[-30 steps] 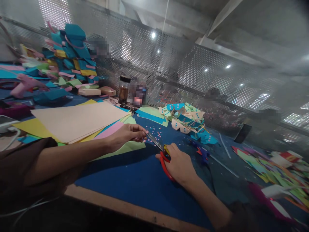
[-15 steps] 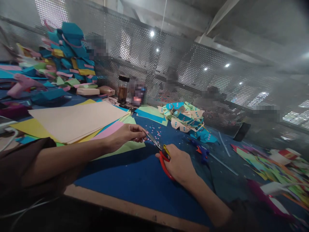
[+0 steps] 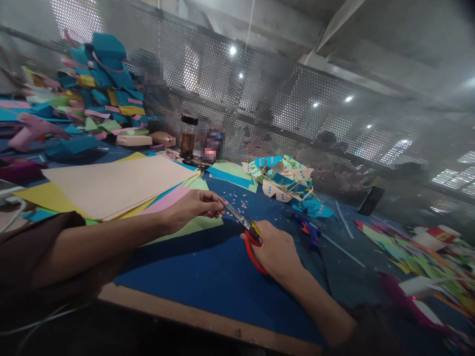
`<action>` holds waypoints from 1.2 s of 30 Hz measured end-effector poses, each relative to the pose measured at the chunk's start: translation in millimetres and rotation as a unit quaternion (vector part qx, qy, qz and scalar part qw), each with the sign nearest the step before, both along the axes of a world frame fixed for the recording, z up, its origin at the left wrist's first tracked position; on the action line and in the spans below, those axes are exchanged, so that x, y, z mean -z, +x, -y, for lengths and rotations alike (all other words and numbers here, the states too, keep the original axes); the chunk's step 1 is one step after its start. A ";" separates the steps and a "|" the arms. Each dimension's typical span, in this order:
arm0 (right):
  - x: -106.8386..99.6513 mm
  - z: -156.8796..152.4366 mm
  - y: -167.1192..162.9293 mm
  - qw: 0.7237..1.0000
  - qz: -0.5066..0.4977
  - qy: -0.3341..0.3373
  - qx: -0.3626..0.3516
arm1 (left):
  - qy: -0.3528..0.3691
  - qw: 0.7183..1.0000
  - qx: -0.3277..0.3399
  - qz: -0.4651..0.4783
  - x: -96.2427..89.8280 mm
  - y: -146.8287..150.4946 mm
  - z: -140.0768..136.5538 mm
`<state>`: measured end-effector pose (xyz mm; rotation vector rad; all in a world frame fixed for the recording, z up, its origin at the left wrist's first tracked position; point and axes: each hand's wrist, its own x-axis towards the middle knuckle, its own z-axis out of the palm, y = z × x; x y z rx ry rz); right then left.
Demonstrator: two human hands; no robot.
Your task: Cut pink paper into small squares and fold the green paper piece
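Scissors (image 3: 243, 221) are just below the middle of the view, at six o'clock, over the blue table (image 3: 208, 282). From them, the right hand (image 3: 276, 247) is at four o'clock, with its fingers wrapped around the red handles. The left hand (image 3: 191, 207) is at ten o'clock, with its fingers curled and their tips right by the sharp points. I can't tell if those fingers pinch something; any bit there is too small to see.

The big worry is a cut finger. The left fingertips are so near the points that one slip, or a squeeze too soon, could nip them.

Tiny paper bits (image 3: 241, 201) lie loose between eleven and twelve o'clock. A puff of air or a bump could scatter them.

The green sheet (image 3: 200, 228) is at nine o'clock, by the left wrist. If the arm leans on it, the sheet could slide or crease.

The blue glue gun (image 3: 313, 234) is at three o'clock, with a dark cord near the right arm. If that arm swings out, it could snag the cord and drag the gun.
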<state>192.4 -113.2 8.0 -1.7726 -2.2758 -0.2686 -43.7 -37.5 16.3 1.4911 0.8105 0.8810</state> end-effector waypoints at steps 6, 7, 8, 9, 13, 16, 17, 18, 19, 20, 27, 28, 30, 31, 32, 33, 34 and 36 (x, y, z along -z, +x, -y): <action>-2.1 1.0 -1.1 1.000 0.001 -0.004 0.005 | -0.006 1.000 0.001 0.001 1.2 -0.6 -0.7; -2.2 1.0 -1.1 1.000 0.001 -0.004 0.005 | -0.006 1.000 0.002 0.000 1.5 -0.6 -1.0; -2.1 0.9 -1.0 1.000 0.001 -0.003 0.005 | -0.006 1.000 0.004 0.001 1.8 -0.6 -1.2; -1.8 0.7 -0.9 1.000 0.000 -0.003 0.004 | -0.006 1.000 0.006 0.002 1.8 -0.5 -1.4; -0.5 -0.2 0.1 1.000 0.007 -0.002 0.005 | -0.011 1.000 0.004 0.006 0.9 0.0 -1.0; -0.1 -0.2 0.4 1.000 0.011 0.000 0.007 | -0.010 1.000 0.003 0.008 0.7 0.1 -0.8; -0.1 -0.1 0.4 1.000 0.011 0.001 0.008 | -0.009 1.000 0.003 0.009 0.8 0.1 -0.9; -0.1 0.0 0.5 1.000 0.010 0.001 0.008 | -0.007 1.000 0.002 0.008 1.0 0.1 -0.9; -0.2 0.0 0.5 1.000 0.009 0.000 0.008 | -0.007 1.000 0.001 0.006 1.1 0.2 -0.9; -0.3 0.1 0.5 1.000 0.008 -0.001 0.008 | -0.007 1.000 0.001 0.004 1.1 0.2 -0.9; -2.0 -0.7 0.1 1.000 0.010 -0.003 0.022 | -0.007 1.000 0.003 0.002 -0.2 -0.9 -0.4; -2.6 -0.8 0.0 1.000 0.010 -0.004 0.024 | -0.005 1.000 0.004 0.002 0.0 -1.2 -0.7; -3.8 -0.9 0.0 0.999 0.010 -0.004 0.030 | -0.005 1.000 0.008 0.004 0.5 -1.8 -1.5; -4.3 -0.9 0.1 0.999 0.010 -0.005 0.033 | -0.006 1.000 0.008 0.005 0.9 -2.1 -1.8; -4.6 -0.9 0.3 0.999 0.011 -0.006 0.034 | -0.007 1.000 0.007 0.005 1.2 -2.3 -2.1; -4.6 -1.0 0.6 0.999 0.011 -0.006 0.035 | -0.008 1.000 0.006 0.005 1.5 -2.5 -2.3; -4.4 -1.2 0.9 0.999 0.011 -0.007 0.035 | -0.007 1.000 0.005 0.004 1.7 -2.6 -2.5; -3.6 -1.6 1.7 0.999 0.011 -0.009 0.034 | -0.005 1.000 0.005 0.000 2.1 -2.6 -2.7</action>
